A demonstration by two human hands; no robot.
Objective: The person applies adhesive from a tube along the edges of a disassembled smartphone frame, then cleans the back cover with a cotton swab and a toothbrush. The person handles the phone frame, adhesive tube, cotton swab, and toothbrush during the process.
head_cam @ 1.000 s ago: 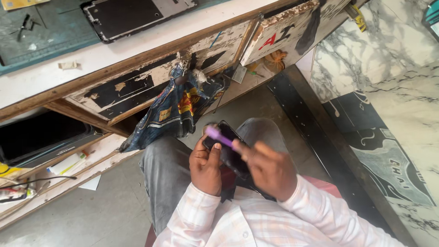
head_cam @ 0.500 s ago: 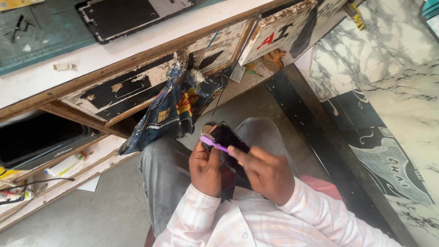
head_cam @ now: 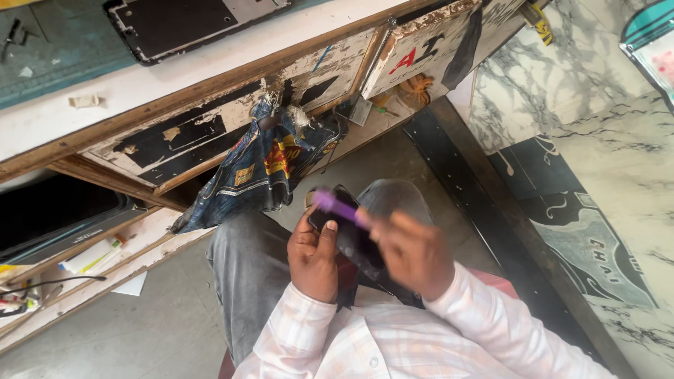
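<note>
I sit with grey trousers (head_cam: 246,274) in front of a worn workbench. My left hand (head_cam: 314,258) grips a black phone (head_cam: 351,231) over my lap, thumb on its face. My right hand (head_cam: 411,254), blurred by motion, holds a thin purple tool (head_cam: 337,205) whose tip lies over the phone's upper end. Both hands touch the phone, right hand partly covering its lower half.
A dark printed plastic bag (head_cam: 256,168) hangs from the chipped drawer front (head_cam: 210,126). A second drawer (head_cam: 428,49) stands ajar at right. A black device panel (head_cam: 182,21) lies on the green mat (head_cam: 49,56). Marble-patterned wall (head_cam: 597,140) at right; an open lower shelf with cables (head_cam: 28,302) at left.
My right hand has moved quickly with the purple tool across the phone, now blurred. The view has shifted slightly; my left hand keeps its grip.
</note>
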